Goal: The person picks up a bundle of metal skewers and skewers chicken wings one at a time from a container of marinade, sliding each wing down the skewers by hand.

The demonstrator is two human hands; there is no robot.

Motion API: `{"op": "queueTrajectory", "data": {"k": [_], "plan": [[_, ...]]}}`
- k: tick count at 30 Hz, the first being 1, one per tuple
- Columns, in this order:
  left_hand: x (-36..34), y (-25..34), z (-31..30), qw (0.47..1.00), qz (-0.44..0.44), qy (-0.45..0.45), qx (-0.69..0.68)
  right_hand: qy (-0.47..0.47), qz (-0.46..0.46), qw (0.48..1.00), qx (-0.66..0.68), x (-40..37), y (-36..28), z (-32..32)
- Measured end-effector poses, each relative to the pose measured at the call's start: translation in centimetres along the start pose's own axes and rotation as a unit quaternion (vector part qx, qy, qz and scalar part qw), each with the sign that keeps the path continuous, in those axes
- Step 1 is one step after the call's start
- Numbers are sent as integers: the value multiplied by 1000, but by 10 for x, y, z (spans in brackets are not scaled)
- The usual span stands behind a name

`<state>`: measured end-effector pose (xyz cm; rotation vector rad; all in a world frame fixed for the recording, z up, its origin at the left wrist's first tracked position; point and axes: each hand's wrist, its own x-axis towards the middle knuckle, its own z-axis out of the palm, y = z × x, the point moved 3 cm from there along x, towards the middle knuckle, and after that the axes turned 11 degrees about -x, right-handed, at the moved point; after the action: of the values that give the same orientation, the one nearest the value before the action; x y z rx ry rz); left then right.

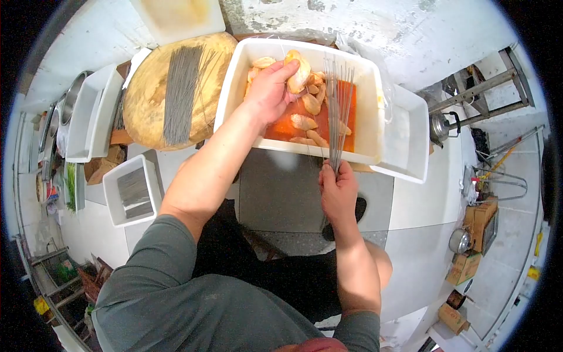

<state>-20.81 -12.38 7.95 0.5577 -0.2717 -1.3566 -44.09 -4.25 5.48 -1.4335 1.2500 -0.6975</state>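
Observation:
Pinched in my left hand (pixel 271 91) is a pale yellow chicken wing (pixel 299 71), held above a white plastic tub (pixel 366 108). Reddish-orange marinade (pixel 278 132) covers the tub's bottom, with several more chicken wings (pixel 312 104) lying in it. My right hand (pixel 338 190), just outside the tub's near edge, is closed around a bundle of thin metal skewers (pixel 339 111). The skewers point up and away, fanning out over the right part of the tub. Their lower ends are partly hidden by my fingers.
Left of the tub, a round wooden chopping block (pixel 141 100) carries a pile of metal skewers (pixel 180 97). A smaller white bin (pixel 111 202) holds more skewers on the floor. Another white tub (pixel 410 132) adjoins on the right. A wall (pixel 363 20) rises behind.

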Motion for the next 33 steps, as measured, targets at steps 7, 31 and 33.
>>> {"op": "queueTrajectory", "data": {"k": [7, 31, 33], "plan": [[-4, -2, 4, 1000, -20, 3, 15, 0, -26, 1000, 2, 2, 1, 6], [2, -7, 1, 999, -3, 4, 35, -10, 20, 1000, -3, 9, -19, 3], [0, -12, 3, 999, -10, 12, 34, -11, 24, 1000, -10, 11, -23, 5]]}}
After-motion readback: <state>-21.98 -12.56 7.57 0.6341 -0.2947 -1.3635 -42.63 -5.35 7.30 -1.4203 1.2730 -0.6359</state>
